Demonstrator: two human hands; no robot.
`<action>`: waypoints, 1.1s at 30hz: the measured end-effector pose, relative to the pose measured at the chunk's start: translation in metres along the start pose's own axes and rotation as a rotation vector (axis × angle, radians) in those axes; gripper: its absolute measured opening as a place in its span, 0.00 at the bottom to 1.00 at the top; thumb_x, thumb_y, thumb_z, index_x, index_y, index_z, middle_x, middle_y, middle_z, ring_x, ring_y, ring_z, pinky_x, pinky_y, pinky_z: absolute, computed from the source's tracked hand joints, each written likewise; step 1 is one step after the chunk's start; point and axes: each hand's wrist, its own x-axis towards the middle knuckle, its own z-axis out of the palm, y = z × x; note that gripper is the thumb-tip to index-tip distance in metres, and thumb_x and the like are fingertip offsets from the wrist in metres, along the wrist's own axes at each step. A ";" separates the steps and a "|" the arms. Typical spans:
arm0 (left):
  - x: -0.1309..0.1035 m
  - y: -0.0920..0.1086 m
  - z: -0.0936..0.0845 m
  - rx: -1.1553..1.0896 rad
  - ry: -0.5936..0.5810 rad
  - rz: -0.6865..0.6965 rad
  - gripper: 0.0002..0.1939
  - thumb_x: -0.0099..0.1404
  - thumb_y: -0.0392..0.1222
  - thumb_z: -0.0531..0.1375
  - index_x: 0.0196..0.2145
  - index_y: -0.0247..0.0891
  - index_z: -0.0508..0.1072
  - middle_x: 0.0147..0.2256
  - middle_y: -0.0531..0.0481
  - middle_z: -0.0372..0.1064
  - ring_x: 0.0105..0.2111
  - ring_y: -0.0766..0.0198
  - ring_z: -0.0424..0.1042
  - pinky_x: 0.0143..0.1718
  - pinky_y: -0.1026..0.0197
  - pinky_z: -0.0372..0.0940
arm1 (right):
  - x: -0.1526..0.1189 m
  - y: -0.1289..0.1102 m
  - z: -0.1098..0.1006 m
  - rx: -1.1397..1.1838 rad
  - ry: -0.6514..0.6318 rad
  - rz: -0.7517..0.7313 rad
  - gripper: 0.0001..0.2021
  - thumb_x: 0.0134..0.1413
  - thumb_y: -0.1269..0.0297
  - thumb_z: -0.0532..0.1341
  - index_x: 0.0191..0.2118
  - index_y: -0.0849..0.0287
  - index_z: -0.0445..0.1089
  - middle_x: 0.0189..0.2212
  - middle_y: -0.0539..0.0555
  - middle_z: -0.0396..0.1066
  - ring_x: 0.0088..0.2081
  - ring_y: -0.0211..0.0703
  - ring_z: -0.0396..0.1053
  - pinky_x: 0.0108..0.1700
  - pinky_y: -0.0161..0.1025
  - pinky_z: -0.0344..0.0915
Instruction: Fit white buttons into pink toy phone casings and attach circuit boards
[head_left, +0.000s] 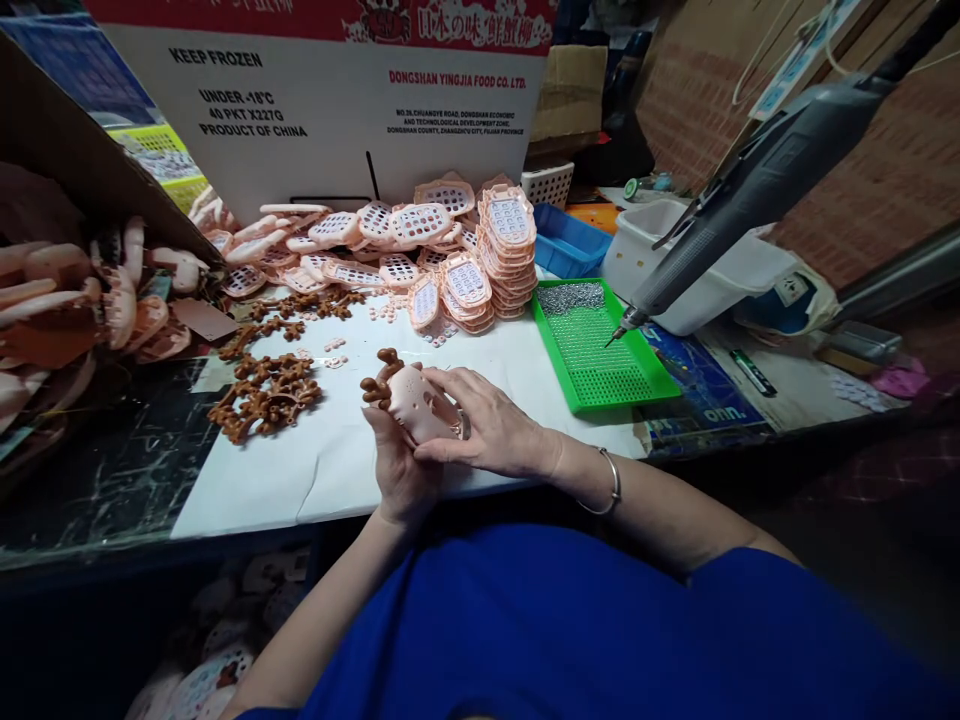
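A pale pink plastic shell (414, 402) with two brown antler-like parts (381, 378) at its upper left is held over the white sheet. My left hand (403, 465) grips it from below and the left. Around its right side wrap the thumb and fingers of my right hand (491, 422). To the left lies a heap of brown antler-like pieces (266, 393). Small pink bits (335, 350) are scattered behind the shell.
Pink panels (420, 224) are piled before a printed carton (315, 110). On the right stands a green tray (607, 350) with small metal parts, under a hanging grey electric screwdriver (757, 170). Behind are a blue basket (570, 240) and a white bin (645, 240).
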 end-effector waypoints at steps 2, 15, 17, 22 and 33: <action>-0.001 0.000 0.000 0.015 0.005 -0.013 0.31 0.53 0.70 0.59 0.43 0.43 0.75 0.46 0.46 0.72 0.50 0.56 0.70 0.50 0.59 0.66 | 0.001 0.001 0.001 0.016 -0.002 0.027 0.39 0.46 0.46 0.67 0.60 0.61 0.56 0.53 0.61 0.63 0.54 0.50 0.63 0.56 0.52 0.63; 0.005 0.003 0.003 0.048 0.016 -0.052 0.35 0.54 0.70 0.58 0.47 0.39 0.73 0.47 0.43 0.74 0.55 0.53 0.67 0.55 0.58 0.62 | 0.016 -0.009 -0.021 -0.340 -0.147 0.042 0.38 0.47 0.37 0.61 0.54 0.65 0.65 0.37 0.58 0.65 0.36 0.43 0.63 0.42 0.44 0.65; 0.005 0.004 0.005 0.029 0.038 -0.069 0.33 0.58 0.69 0.56 0.48 0.38 0.73 0.47 0.42 0.74 0.55 0.54 0.67 0.56 0.58 0.61 | 0.018 -0.010 -0.020 -0.375 -0.140 0.021 0.37 0.48 0.36 0.59 0.53 0.66 0.65 0.36 0.58 0.65 0.35 0.43 0.62 0.40 0.43 0.65; 0.004 0.008 0.008 -0.009 0.046 -0.070 0.33 0.60 0.68 0.53 0.49 0.39 0.73 0.47 0.42 0.74 0.54 0.54 0.68 0.56 0.58 0.62 | 0.019 -0.010 -0.012 -0.356 -0.112 0.016 0.41 0.48 0.36 0.59 0.56 0.69 0.62 0.38 0.60 0.66 0.38 0.46 0.64 0.41 0.44 0.65; 0.005 0.004 0.006 0.040 0.036 -0.013 0.37 0.58 0.72 0.51 0.47 0.36 0.73 0.45 0.43 0.74 0.52 0.53 0.70 0.54 0.59 0.62 | 0.023 -0.020 -0.019 -0.353 -0.175 0.080 0.36 0.49 0.40 0.61 0.53 0.69 0.65 0.36 0.57 0.65 0.35 0.42 0.61 0.40 0.40 0.60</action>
